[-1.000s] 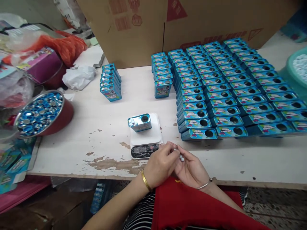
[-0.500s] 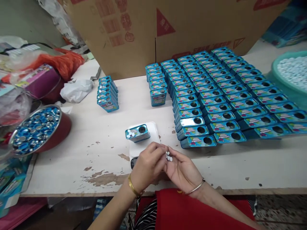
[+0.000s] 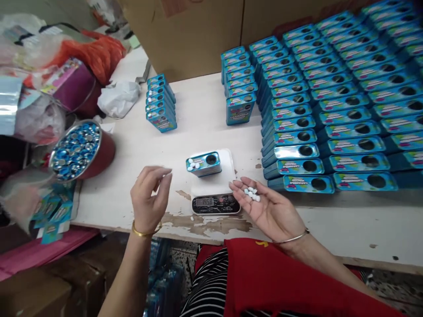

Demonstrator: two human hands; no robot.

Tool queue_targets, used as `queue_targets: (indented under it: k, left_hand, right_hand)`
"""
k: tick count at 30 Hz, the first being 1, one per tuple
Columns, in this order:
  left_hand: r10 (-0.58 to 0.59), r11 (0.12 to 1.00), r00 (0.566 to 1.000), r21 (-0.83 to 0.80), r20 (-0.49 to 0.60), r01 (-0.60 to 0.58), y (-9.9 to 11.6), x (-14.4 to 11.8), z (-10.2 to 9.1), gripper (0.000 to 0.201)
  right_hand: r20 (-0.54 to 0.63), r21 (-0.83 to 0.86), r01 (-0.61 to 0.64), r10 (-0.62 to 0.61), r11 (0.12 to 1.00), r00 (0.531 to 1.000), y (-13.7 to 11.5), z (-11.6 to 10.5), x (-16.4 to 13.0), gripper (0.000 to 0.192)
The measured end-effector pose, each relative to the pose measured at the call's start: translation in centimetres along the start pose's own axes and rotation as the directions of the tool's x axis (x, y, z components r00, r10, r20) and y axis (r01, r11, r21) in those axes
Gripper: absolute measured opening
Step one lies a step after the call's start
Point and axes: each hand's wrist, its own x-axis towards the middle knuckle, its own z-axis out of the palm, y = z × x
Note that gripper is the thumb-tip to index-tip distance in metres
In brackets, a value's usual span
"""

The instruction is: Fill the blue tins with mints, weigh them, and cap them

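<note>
My right hand [image 3: 271, 211] is palm up beside the kitchen scale, its fingers lightly curled under several small white candies [image 3: 253, 194]. To the left of the scale, my left hand [image 3: 150, 193] is raised with curved fingers. A small gap shows between its thumb and blurred fingertips, and nothing is visible there. On the white scale [image 3: 214, 187] stands a blue tin [image 3: 206, 166] with a round hole in its top. A few white candies [image 3: 193, 164] lie on that top. The scale's display [image 3: 205, 201] is lit and appears to read 145.8.
Rows of blue tins with holes [image 3: 304, 167] fill the right side. A short row of tins [image 3: 161, 110], some topped with candies, stands at the left. A red bowl [image 3: 107, 154] holds shiny blue-and-silver caps. A cardboard box [image 3: 198, 48] closes off the back.
My left hand has moved away from my right palm to the left, past the scale. My right hand has turned open, showing the candies. The view has shifted, uncovering the scale's display.
</note>
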Motion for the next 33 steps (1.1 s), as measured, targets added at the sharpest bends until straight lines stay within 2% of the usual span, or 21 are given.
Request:
queue_targets:
  k: [1,3,4,6,8,10,12,15,17,20,23,25,27,30,33]
  left_hand:
    - [-0.058,0.998,0.998,0.027,0.014,0.057,-0.6,-2.1,-0.5,0.004]
    - [-0.136,0.990,0.974,0.047,0.179,0.130,-1.4,-6.5,-0.7,0.006]
    - [-0.153,0.988,0.949,0.047,0.275,0.145,-1.5,-8.6,-0.5,0.014]
    - [-0.162,0.987,0.912,0.049,0.376,0.155,-1.5,-12.0,0.7,0.028]
    - [-0.146,0.989,0.896,0.037,0.419,0.144,-1.3,-13.9,2.2,0.025]
    - [-0.126,0.991,0.895,0.017,0.428,0.131,-1.3,-14.3,3.2,0.018]
    - [-0.123,0.991,0.901,0.002,0.415,0.134,-1.6,-13.8,3.6,0.016]
    - [-0.142,0.985,0.913,-0.034,0.383,0.168,-2.2,-12.5,3.2,0.012]
    - [-0.139,0.982,0.906,-0.063,0.399,0.179,-2.2,-12.0,2.9,0.007]
    - [-0.109,0.987,0.879,-0.053,0.464,0.150,-1.7,-12.4,3.2,0.013]
    - [-0.107,0.991,0.890,-0.023,0.442,0.130,-1.2,-13.2,3.7,0.008]
    - [-0.130,0.989,0.926,-0.024,0.355,0.148,-0.9,-12.8,3.5,0.007]
    - [-0.147,0.987,0.967,-0.032,0.208,0.157,-0.4,-11.0,2.8,0.004]
    - [-0.085,0.995,0.995,-0.049,-0.045,0.083,1.0,-6.0,2.1,0.007]
    - [0.070,0.994,0.985,-0.069,-0.158,-0.082,2.8,-0.5,2.8,0.011]
  right_hand:
    - [-0.022,-0.009,-0.005,0.005,1.000,1.000,0.0,-0.3,-0.1,0.024]
    - [-0.073,-0.028,-0.026,0.024,0.999,0.997,0.1,-0.8,-0.2,0.023]
    - [-0.094,-0.039,-0.037,0.033,0.999,0.995,0.3,-1.0,-0.2,0.023]
    - [-0.116,-0.067,-0.054,0.046,0.996,0.992,0.7,-1.1,-0.3,0.023]
    - [-0.108,-0.107,-0.059,0.048,0.992,0.993,1.2,-1.2,-0.4,0.020]
    - [-0.089,-0.148,-0.056,0.043,0.987,0.995,1.5,-1.3,-0.5,0.017]
    - [-0.087,-0.175,-0.044,0.029,0.984,0.996,1.5,-1.6,-0.6,0.016]
    - [-0.131,-0.181,-0.014,-0.011,0.983,0.991,1.2,-2.2,-0.7,0.017]
    - [-0.161,-0.181,-0.005,-0.024,0.984,0.987,0.8,-2.4,-0.7,0.017]
    - [-0.171,-0.178,-0.015,-0.016,0.984,0.985,0.6,-2.4,-0.7,0.015]
    - [-0.154,-0.170,-0.019,-0.007,0.985,0.988,0.6,-2.3,-0.6,0.013]
    - [-0.136,-0.166,-0.017,-0.006,0.986,0.991,0.7,-2.4,-0.4,0.013]
    - [-0.108,-0.163,-0.017,0.000,0.986,0.994,0.8,-2.6,-0.3,0.013]
    - [-0.048,-0.165,-0.015,0.008,0.986,0.999,1.2,-2.8,-0.2,0.013]
    - [0.012,-0.172,-0.011,0.013,0.985,1.000,1.4,-2.9,-0.2,0.014]
